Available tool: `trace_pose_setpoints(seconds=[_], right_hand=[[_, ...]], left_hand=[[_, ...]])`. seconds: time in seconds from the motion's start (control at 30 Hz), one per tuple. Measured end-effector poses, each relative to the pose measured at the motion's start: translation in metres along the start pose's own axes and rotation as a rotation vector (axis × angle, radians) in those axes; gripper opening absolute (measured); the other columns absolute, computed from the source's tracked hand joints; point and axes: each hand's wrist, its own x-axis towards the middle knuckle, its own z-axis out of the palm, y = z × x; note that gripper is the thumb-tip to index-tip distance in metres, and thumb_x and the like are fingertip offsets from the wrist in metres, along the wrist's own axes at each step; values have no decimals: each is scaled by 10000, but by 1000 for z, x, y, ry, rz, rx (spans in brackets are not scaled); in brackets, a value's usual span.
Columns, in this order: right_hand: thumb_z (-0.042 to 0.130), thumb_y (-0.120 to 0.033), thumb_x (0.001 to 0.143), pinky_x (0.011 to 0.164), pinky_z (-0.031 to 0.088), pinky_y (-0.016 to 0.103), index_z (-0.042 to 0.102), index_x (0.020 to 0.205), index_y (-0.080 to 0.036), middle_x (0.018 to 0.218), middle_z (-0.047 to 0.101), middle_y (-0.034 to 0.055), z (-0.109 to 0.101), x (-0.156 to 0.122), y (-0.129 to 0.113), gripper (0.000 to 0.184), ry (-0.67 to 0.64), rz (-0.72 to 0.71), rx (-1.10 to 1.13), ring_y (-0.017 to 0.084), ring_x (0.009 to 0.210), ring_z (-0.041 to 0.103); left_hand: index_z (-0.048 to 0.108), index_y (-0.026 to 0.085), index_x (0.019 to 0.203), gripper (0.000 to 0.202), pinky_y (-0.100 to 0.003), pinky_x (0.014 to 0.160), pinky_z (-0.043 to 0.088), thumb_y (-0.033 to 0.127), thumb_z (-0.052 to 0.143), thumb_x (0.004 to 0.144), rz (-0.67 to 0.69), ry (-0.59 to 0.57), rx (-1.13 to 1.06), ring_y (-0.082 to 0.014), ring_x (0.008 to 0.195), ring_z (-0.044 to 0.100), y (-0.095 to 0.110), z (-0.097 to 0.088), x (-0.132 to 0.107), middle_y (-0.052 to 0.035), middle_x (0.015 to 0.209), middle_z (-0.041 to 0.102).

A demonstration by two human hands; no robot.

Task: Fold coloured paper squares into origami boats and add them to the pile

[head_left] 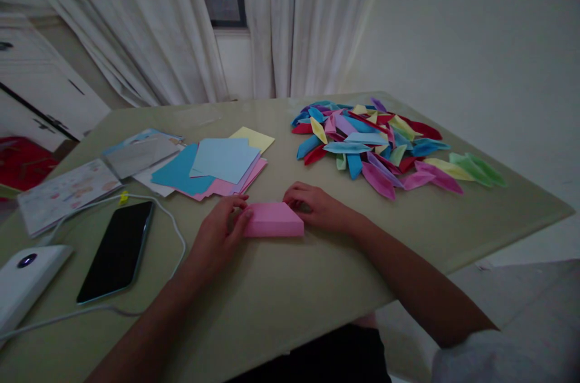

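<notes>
A pink sheet of paper (274, 221), partly folded, lies on the table in front of me. Its near edge stands up along a crease, and its far right corner is folded over at a slant. My left hand (223, 223) grips the left end, thumb on the near side and fingers behind. At the far right corner, the curled fingers of my right hand (312, 205) pinch the paper's slanted edge. Just beyond my hands is a loose stack of coloured paper sheets (224, 159), with light blue on top and teal, yellow and pink showing beneath.
Many folded paper pieces (362, 135) are heaped at the back right of the table (272, 292). On the left lie a black-screened phone (116, 252), a white device (29, 286) with a cable (174, 226), a patterned packet (70, 193) and a clear packet (140, 153).
</notes>
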Motion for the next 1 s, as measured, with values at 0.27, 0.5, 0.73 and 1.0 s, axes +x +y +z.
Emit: trace_pose_setpoints(seconds=[0.27,0.5,0.73,1.0], right_hand=[[704,-162,990,866,603,320,745,1098,-166,1126,672,83,3,0,2,115,77,54,98,166,902,727],[702,-298,1029,822,574,304,754,1073,-169,1034,711,69,1,0,-4,145,116,70,80,172,873,712],[844,-384,920,834,603,309,771,1083,-162,1081,717,77,0,-3,-8,285,100,108,218,174,884,741],[758,-375,986,788,553,299,787,996,-187,905,764,38,-3,-4,-11,190,276,81,293,168,818,691]], left_hand=[[702,218,1060,236,-522,1009,502,424,586,1060,116,-65,299,-342,1134,651,-2,5,-3,-115,1174,731],[701,214,947,231,-483,912,504,439,680,993,18,-82,266,-315,1002,636,0,5,-3,-93,1041,693],[657,224,896,182,-346,694,477,395,665,958,-135,-32,-75,-222,755,624,17,-2,-1,-26,846,701],[634,226,942,207,-298,732,541,402,744,947,-146,167,-412,-198,823,711,23,-2,-5,-22,905,750]])
